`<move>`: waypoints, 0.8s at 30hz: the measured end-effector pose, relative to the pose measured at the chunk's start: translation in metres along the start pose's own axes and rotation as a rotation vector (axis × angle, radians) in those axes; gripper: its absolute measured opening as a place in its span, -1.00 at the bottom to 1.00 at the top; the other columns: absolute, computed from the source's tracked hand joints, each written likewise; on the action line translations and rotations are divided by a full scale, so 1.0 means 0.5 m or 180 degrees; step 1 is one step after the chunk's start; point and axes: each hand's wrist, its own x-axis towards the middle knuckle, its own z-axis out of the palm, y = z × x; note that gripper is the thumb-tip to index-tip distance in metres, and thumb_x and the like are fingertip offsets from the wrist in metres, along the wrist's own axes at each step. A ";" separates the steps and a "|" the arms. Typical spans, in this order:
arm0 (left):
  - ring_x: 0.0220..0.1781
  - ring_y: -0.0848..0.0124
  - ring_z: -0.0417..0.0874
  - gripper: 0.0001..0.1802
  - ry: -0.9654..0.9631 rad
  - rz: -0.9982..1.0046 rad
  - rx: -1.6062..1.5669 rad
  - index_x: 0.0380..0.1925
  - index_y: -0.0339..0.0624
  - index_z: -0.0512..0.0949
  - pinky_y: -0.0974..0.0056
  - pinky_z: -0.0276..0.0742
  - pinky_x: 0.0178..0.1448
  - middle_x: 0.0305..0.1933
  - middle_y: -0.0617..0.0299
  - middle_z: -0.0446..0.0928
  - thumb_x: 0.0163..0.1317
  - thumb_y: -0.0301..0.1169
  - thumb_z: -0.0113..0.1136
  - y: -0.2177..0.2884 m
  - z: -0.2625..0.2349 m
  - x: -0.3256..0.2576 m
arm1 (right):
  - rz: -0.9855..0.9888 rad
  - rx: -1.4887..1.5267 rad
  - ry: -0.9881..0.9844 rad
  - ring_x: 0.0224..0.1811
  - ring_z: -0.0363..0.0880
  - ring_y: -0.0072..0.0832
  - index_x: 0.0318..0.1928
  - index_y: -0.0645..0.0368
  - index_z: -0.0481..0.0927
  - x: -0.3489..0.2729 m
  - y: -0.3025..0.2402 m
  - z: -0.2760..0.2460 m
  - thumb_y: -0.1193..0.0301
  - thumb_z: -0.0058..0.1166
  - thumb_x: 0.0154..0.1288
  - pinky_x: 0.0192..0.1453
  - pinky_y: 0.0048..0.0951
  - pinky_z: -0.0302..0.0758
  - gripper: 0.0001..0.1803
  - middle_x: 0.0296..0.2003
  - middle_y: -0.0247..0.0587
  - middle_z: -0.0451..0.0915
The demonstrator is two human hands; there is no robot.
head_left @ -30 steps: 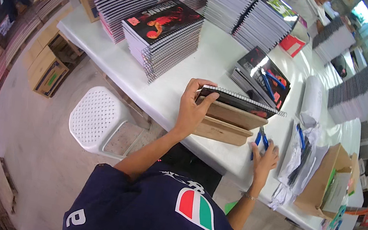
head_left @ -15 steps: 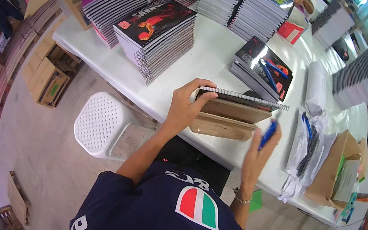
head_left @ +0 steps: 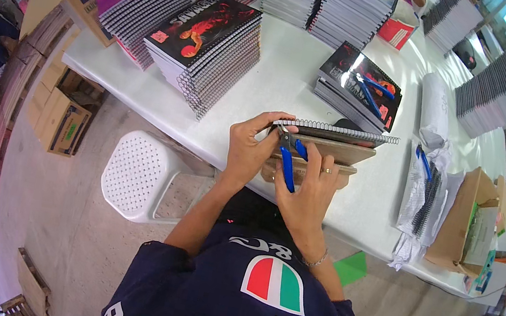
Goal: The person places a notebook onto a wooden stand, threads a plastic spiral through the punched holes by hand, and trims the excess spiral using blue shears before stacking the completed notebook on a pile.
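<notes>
Our left hand [head_left: 253, 151] grips the spiral notebook's [head_left: 337, 133] end at nine o'clock. Our right hand [head_left: 309, 191] clamps blue-handled pliers [head_left: 287, 157] against its coil.

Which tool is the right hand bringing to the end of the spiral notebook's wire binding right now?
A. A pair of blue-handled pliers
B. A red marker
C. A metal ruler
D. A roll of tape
A: the right hand holds blue-handled pliers with their tip at the left end of the spiral notebook, which the left hand steadies on the wooden block.
</notes>
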 end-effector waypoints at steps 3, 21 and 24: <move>-0.09 0.45 0.68 -0.73 0.0038 0.0093 0.0225 -0.09 -0.36 0.61 0.41 0.56 0.03 -0.18 0.13 0.69 0.20 -0.66 0.09 0.003 0.001 -0.003 | -0.0078 -0.0067 0.0017 -0.24 0.43 -0.11 0.03 0.21 0.47 -0.002 -0.001 -0.003 0.26 0.31 0.06 -0.21 -0.17 0.36 -0.46 -0.27 -0.04 0.43; -0.37 0.54 0.57 -0.79 0.0191 0.0206 0.1129 -0.13 -0.26 0.61 0.41 0.42 -0.27 -0.38 0.17 0.65 0.23 -0.56 0.16 0.069 -0.021 0.006 | 0.1297 0.0112 0.0564 -0.10 0.42 -0.20 0.11 0.36 0.39 -0.059 0.275 -0.069 0.25 0.18 0.30 0.05 -0.22 0.34 -0.48 -0.14 0.02 0.46; -0.34 0.47 0.59 -0.78 0.0493 0.0298 0.1393 -0.12 -0.26 0.60 0.38 0.46 -0.21 -0.35 0.17 0.61 0.22 -0.52 0.20 0.122 -0.062 0.048 | 0.0914 -0.1218 0.0207 -0.01 0.39 0.03 0.10 0.27 0.43 -0.104 0.428 -0.079 0.17 0.20 0.25 0.12 -0.03 0.29 -0.46 -0.04 0.12 0.42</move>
